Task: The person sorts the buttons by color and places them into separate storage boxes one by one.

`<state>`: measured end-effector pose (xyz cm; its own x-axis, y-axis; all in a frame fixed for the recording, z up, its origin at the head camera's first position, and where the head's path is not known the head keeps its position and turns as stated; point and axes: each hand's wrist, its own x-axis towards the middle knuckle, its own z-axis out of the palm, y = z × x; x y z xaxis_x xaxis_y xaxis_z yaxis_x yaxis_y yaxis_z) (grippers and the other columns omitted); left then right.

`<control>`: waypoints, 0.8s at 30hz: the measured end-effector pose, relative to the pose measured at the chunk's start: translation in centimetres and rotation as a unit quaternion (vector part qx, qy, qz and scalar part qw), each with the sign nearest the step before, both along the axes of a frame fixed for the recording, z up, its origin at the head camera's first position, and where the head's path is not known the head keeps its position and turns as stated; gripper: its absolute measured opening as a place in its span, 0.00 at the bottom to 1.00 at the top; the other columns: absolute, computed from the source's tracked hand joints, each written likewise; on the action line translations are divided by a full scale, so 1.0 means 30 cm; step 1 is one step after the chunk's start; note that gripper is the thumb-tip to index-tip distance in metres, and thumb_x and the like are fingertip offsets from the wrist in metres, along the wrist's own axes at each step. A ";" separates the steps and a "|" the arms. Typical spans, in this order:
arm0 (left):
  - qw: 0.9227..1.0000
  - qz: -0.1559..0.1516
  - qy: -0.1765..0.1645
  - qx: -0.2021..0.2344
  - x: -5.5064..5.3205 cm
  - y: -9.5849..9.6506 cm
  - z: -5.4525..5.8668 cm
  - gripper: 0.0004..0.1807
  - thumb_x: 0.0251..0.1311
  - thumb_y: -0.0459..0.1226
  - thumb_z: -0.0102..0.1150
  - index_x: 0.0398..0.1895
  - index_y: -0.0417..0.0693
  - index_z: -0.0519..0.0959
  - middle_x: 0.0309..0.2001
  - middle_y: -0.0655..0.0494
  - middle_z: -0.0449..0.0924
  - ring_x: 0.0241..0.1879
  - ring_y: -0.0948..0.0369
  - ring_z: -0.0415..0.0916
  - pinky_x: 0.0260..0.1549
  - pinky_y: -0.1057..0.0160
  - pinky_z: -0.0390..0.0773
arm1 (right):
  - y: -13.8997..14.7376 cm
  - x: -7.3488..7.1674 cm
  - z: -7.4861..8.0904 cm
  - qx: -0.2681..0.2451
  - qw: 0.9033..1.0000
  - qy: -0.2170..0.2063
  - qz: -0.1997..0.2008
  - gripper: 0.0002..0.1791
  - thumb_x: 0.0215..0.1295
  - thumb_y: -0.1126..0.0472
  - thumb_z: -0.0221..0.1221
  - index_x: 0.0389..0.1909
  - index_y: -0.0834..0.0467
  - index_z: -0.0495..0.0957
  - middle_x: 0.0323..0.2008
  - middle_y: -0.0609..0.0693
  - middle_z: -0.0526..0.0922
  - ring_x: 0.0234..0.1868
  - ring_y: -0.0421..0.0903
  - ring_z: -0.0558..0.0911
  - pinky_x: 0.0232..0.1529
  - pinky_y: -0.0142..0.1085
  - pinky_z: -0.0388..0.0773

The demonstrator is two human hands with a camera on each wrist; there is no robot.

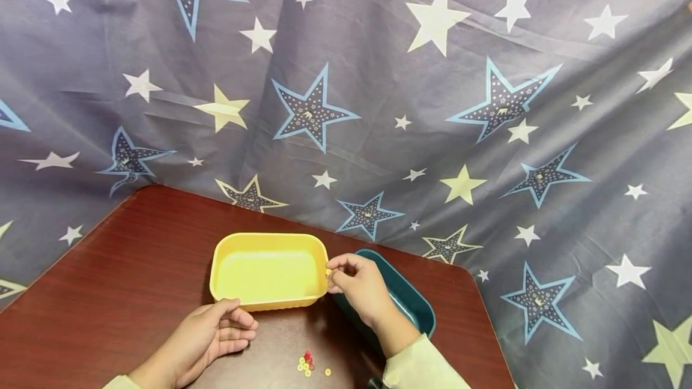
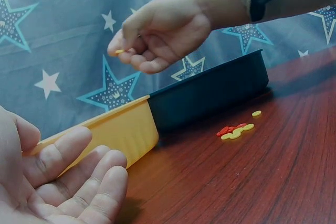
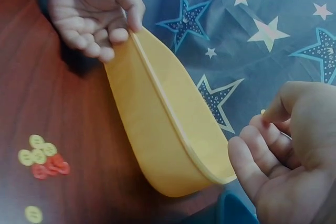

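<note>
My right hand (image 1: 359, 287) pinches a small yellow button (image 2: 119, 51) between thumb and forefinger. In the head view it overlaps the right end of a yellow plastic bin (image 1: 265, 272); the left wrist view shows it raised above the bins' rims. My left hand (image 1: 208, 338) is at the bin's near left side, thumb on the rim and the other fingers loosely bent outside the wall. On the table in front of the bin lies a small cluster of yellow buttons (image 3: 38, 156) and red buttons (image 3: 51, 167). One yellow button (image 3: 33, 214) lies apart from them.
A dark teal bin (image 1: 408, 290) stands against the yellow bin's right end, partly hidden under my right forearm. Both are on a reddish-brown wooden table (image 1: 151, 245). A grey star-patterned cloth (image 1: 378, 137) hangs along the table's back and right edges.
</note>
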<state>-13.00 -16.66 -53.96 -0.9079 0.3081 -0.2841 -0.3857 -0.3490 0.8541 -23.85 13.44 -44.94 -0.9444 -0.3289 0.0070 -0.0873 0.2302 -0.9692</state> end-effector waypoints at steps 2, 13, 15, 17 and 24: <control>1.000 0.001 -0.001 -0.001 0.000 0.002 -0.005 0.28 0.80 0.56 0.46 0.47 0.40 0.82 0.50 0.46 0.86 0.52 0.51 0.85 0.55 0.53 0.87 | -0.012 -0.024 -0.004 -0.001 1.000 -0.003 0.001 0.10 0.65 0.70 0.62 0.46 0.66 0.84 0.33 0.55 0.83 0.35 0.49 0.86 0.40 0.42 0.91; 1.000 0.007 0.012 -0.006 0.004 0.007 -0.012 0.29 0.80 0.56 0.47 0.48 0.38 0.81 0.49 0.45 0.86 0.52 0.52 0.86 0.54 0.53 0.87 | -0.092 -0.113 -0.006 0.040 0.999 0.023 -0.007 0.13 0.64 0.68 0.64 0.48 0.68 0.85 0.32 0.51 0.83 0.33 0.47 0.85 0.39 0.38 0.90; 1.000 0.007 0.014 -0.004 0.006 0.006 -0.013 0.28 0.80 0.56 0.47 0.48 0.38 0.81 0.49 0.45 0.86 0.52 0.52 0.86 0.54 0.53 0.87 | -0.107 -0.124 -0.013 0.049 0.998 0.029 -0.006 0.12 0.65 0.68 0.64 0.47 0.66 0.86 0.32 0.51 0.83 0.34 0.47 0.86 0.39 0.38 0.90; 1.000 0.008 0.014 -0.003 0.007 0.005 -0.013 0.28 0.80 0.56 0.47 0.48 0.38 0.81 0.49 0.45 0.86 0.52 0.51 0.86 0.54 0.53 0.87 | -0.122 -0.130 -0.015 0.053 0.998 0.032 -0.004 0.11 0.65 0.68 0.64 0.46 0.65 0.86 0.33 0.52 0.84 0.33 0.47 0.86 0.40 0.38 0.90; 1.000 0.010 0.008 -0.007 0.005 0.001 -0.013 0.28 0.79 0.56 0.47 0.48 0.39 0.81 0.49 0.46 0.85 0.52 0.51 0.85 0.54 0.53 0.87 | -0.153 -0.138 -0.011 0.070 0.997 0.023 -0.005 0.13 0.65 0.65 0.65 0.48 0.65 0.87 0.35 0.53 0.86 0.32 0.45 0.86 0.39 0.38 0.90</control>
<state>-12.85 -16.64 -54.35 -0.9187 0.2852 -0.2732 -0.3642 -0.3440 0.8654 -28.01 8.86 -45.27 -0.9471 -0.3209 0.0046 -0.1275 0.3633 -0.9229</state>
